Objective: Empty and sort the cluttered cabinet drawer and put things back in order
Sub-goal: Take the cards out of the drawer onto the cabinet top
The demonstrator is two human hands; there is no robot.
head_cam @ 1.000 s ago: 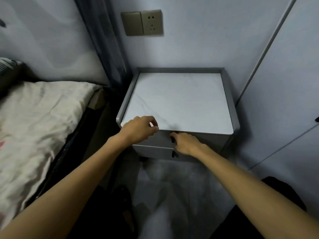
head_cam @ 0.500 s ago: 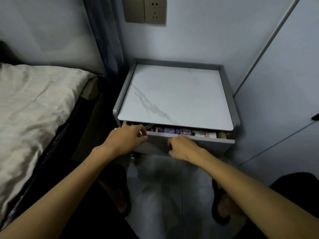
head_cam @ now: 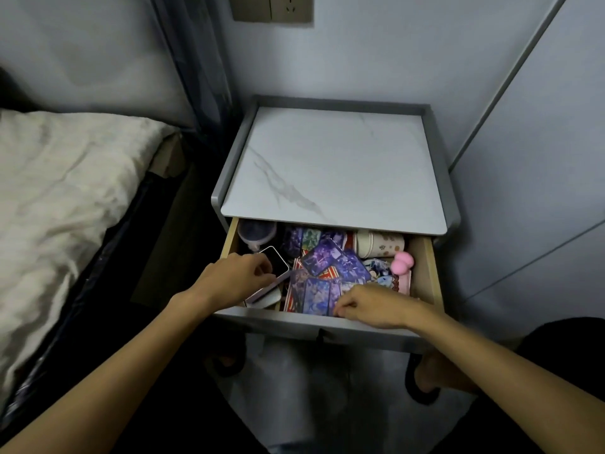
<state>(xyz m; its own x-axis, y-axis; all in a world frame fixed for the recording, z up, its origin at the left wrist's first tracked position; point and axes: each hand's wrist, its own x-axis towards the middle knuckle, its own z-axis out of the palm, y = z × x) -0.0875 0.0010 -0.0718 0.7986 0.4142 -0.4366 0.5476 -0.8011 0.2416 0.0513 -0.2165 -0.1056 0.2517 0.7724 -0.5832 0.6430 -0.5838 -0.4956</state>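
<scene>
The grey bedside cabinet's top drawer (head_cam: 294, 322) stands pulled out and full of clutter. My left hand (head_cam: 239, 276) grips a phone (head_cam: 278, 262) with a dark screen and lilac edge, tilted at the drawer's left side. My right hand (head_cam: 370, 304) curls over the near edge of a heap of purple picture cards (head_cam: 330, 260), thumb and forefinger pinching one. A pink sponge (head_cam: 402, 262) lies at the right. A white printed cup (head_cam: 379, 245) lies on its side at the back, and a clear jar (head_cam: 257, 232) sits back left.
The cabinet's marble-look top (head_cam: 334, 168) is bare and rimmed on three sides. A bed with a pale sheet (head_cam: 65, 198) lies close on the left. A wardrobe door (head_cam: 540, 191) stands at the right. My feet in sandals (head_cam: 422, 385) are below the drawer.
The drawer went from closed to pulled well out. Both hands left its front and reached inside, the left onto the phone and the right onto the cards.
</scene>
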